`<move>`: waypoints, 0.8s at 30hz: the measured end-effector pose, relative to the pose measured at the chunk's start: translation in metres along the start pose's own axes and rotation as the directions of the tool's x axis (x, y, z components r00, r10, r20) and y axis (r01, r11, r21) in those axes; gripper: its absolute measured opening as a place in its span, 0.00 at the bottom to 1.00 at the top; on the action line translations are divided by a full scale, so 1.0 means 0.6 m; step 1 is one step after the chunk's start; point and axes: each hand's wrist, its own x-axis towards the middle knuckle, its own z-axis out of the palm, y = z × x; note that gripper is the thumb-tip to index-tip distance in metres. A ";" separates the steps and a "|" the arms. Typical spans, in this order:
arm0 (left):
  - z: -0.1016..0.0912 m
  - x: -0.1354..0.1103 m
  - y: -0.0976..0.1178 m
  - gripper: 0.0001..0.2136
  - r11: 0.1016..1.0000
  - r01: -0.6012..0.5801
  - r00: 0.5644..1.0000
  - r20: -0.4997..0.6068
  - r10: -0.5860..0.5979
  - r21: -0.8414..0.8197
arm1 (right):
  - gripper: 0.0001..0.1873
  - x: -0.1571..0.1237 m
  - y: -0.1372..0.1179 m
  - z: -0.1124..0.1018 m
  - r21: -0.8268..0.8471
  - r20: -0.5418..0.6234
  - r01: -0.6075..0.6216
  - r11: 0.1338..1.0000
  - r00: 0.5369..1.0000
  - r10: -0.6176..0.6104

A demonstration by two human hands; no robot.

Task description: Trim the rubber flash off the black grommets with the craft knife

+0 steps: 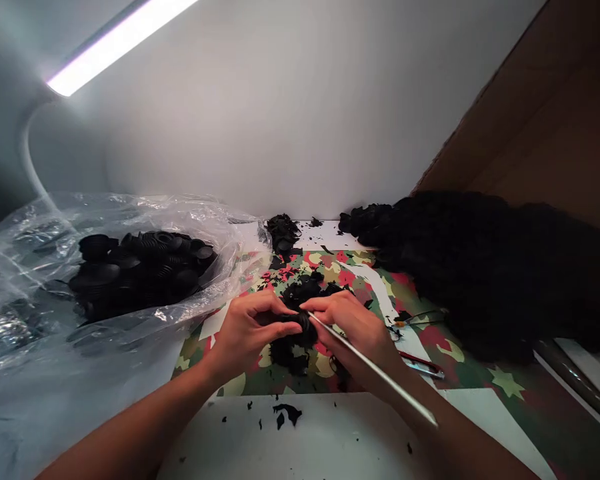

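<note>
Between the thumb and fingers of my left hand (253, 330) is a small black ribbed rubber part (306, 327). My right hand (350, 327) grips a thin silver rod-like tool (375, 367); its near end slants down over my right forearm. The tool's far end meets the black part, and its tip is hidden there. Under and behind both hands lies a heap of black rubber scraps (303, 288) on a camouflage-patterned sheet (230, 387).
A clear plastic bag (240, 267) of black ribbed rubber parts (140, 267) lies open at left. At right rises a large dark pile (480, 267). A red-handled cutter (423, 365) sits beside my right forearm. A lit lamp (125, 43) hangs above, and a cardboard panel (540, 113) leans behind.
</note>
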 end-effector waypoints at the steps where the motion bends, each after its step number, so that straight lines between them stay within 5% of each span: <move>1: 0.001 0.001 0.001 0.08 0.998 0.017 1.000 -0.003 -0.017 -0.065 | 0.08 0.000 0.001 0.000 0.026 -0.022 -0.079 0.997 0.997 0.080; 5: 0.002 0.005 -0.002 0.10 0.977 0.041 0.999 -0.016 -0.045 -0.211 | 0.09 0.002 0.006 -0.004 0.322 -0.007 -0.362 0.875 0.923 0.384; 11: -0.002 0.005 -0.017 0.10 0.978 -0.004 0.998 -0.054 -0.008 -0.208 | 0.14 0.006 -0.003 -0.003 0.570 0.097 -0.529 0.629 0.803 0.588; 19: 0.005 -0.003 -0.010 0.11 0.995 -0.095 0.992 -0.077 0.097 0.018 | 0.26 0.003 -0.006 0.015 0.446 0.355 -0.673 0.590 0.738 0.574; 24: 0.010 -0.001 -0.010 0.11 0.969 0.137 0.989 -0.033 -0.147 -0.206 | 0.24 0.005 -0.010 0.021 0.520 0.367 -0.684 0.512 0.720 0.589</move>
